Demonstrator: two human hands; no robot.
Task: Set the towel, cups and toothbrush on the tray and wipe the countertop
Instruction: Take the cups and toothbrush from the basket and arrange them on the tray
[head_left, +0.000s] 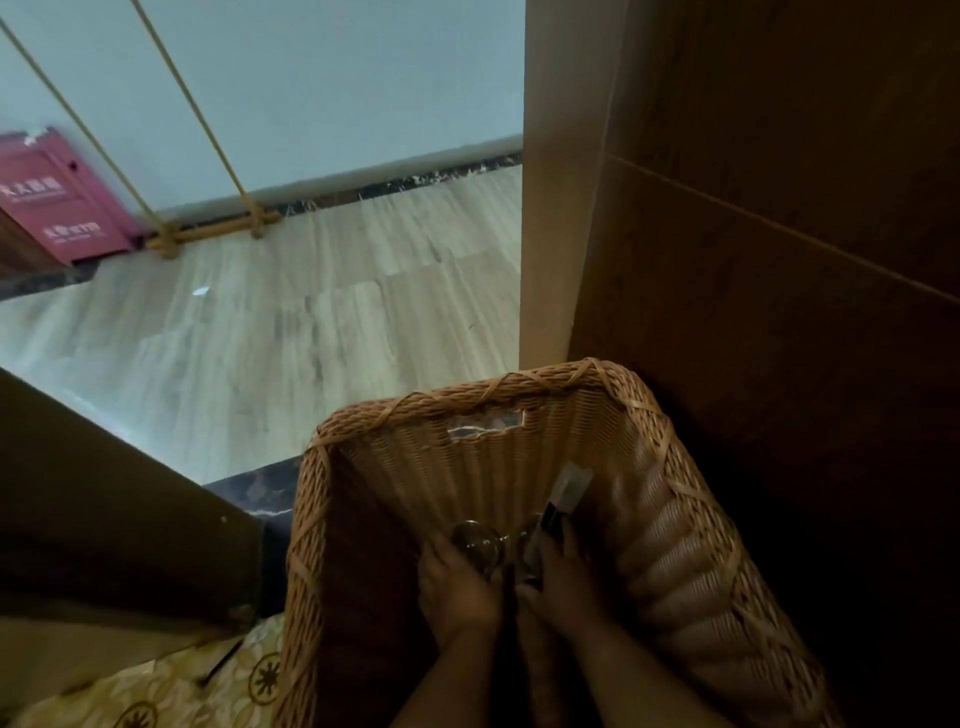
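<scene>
Both of my hands reach down into a deep woven wicker basket (363, 467) at the bottom centre. My left hand (457, 587) is closed around a clear glass cup (478, 545). My right hand (566, 587) grips a wrapped toothbrush (563, 499) with a dark handle and a clear packet end that sticks up toward the basket's far right corner. A second glass may sit between the hands, but it is too dark to tell. No towel or tray shows in view.
A tall brown wooden cabinet (779, 260) stands right behind and beside the basket. Light wood-pattern floor (311, 322) spreads to the left. A dark wooden edge (104, 509) sits at left, a red box (57, 208) at far left, patterned fabric (208, 691) below.
</scene>
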